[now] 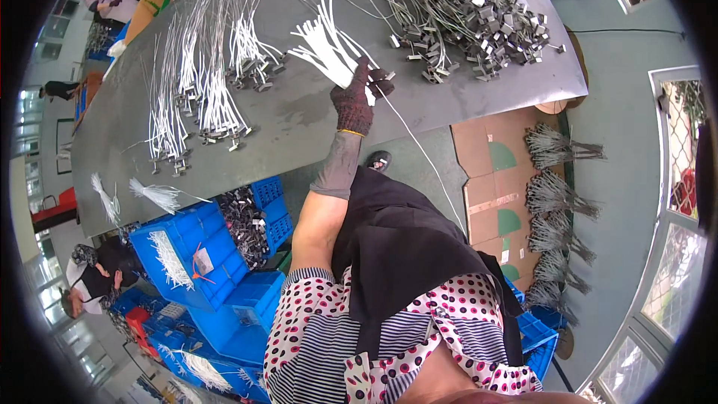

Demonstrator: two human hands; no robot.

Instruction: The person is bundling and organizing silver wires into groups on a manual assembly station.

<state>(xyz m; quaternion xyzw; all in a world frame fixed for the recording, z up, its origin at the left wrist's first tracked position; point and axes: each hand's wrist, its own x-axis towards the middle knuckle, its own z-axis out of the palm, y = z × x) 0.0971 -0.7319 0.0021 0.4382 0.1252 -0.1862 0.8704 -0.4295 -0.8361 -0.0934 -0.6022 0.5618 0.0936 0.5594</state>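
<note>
White, thin tubes [321,49] fan out from your gloved left hand [354,97], which is closed around their lower ends over the worktop [288,123], near its front edge. One pale wire [420,148] trails from that hand toward your black apron [419,254]. Bundles of white-ended wires [219,101] lie to the left; dark-tipped wires [493,34] heap up rightward. Your right hand's state can't be told.

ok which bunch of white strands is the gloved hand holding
The fanned bunch gripped in the left hand; the other white bunches lie farther left, with no hand on them.
</note>
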